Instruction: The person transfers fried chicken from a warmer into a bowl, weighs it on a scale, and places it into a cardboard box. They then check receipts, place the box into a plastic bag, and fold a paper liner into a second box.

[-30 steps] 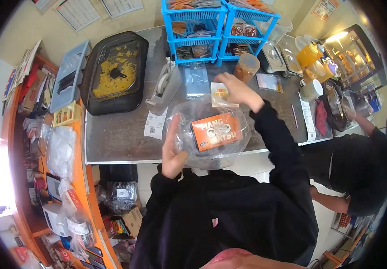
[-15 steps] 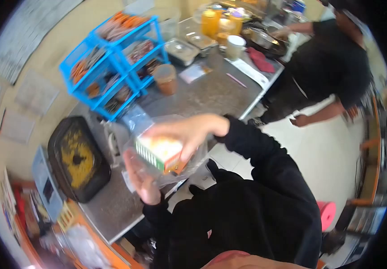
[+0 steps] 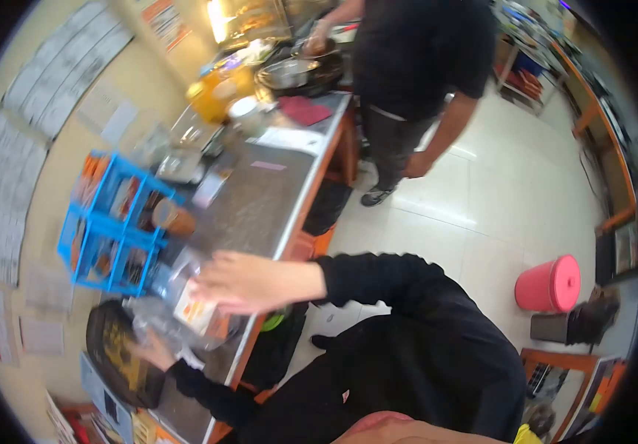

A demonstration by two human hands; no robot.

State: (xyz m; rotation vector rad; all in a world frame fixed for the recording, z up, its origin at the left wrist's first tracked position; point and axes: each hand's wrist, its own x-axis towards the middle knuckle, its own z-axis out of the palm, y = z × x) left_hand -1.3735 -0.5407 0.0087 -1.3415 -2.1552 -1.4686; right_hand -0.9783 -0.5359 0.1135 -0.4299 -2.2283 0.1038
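My right hand [image 3: 241, 283] grips a small white and orange carton [image 3: 194, 311] from above, over the near part of the worktop. A clear plastic bag [image 3: 162, 320] lies crumpled around the carton's lower part; how far the carton is inside it I cannot make out. At the bag's near left edge is my left hand [image 3: 154, 350], blurred, its fingers closed on the plastic. Just beyond that hand stands a black pan [image 3: 115, 333] with yellow food in it.
Blue stacked baskets [image 3: 115, 222] stand against the wall, beside a brownish tub [image 3: 173, 217]. Farther along the worktop [image 3: 248, 203] are yellow bottles [image 3: 211, 100], a red cloth [image 3: 305, 111] and a wok [image 3: 296, 78]. A co-worker [image 3: 422, 66] stands there. A pink bin [image 3: 548, 285] is on the floor.
The view has swung right, showing more floor and the pink bin. My left hand has moved away from the carton to the bag's edge. My right hand still holds the carton.
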